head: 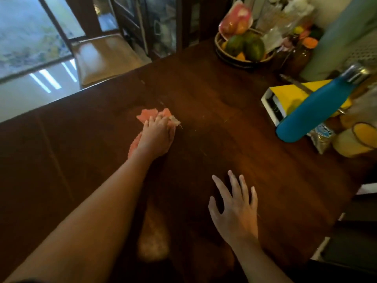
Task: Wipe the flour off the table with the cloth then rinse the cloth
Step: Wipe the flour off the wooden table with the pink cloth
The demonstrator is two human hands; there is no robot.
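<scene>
My left hand (157, 137) presses a pink cloth (148, 115) flat onto the dark wooden table (224, 111), arm stretched out toward the table's middle. The cloth pokes out past the fingertips and beside the wrist; the rest lies under the palm. A small pale clump (175, 121), maybe flour, sits at the cloth's right edge. Faint pale smears (163, 104) mark the wood just beyond. My right hand (234, 207) hovers over or rests on the near table with fingers spread and nothing in it.
A blue bottle (312, 110) leans over a yellow-and-white box (285, 97) at the right. Behind them stand a fruit basket (242, 48), jars and bags. A yellow lidded container (355, 141) sits at the right edge. A chair (106, 58) stands past the table's far-left edge.
</scene>
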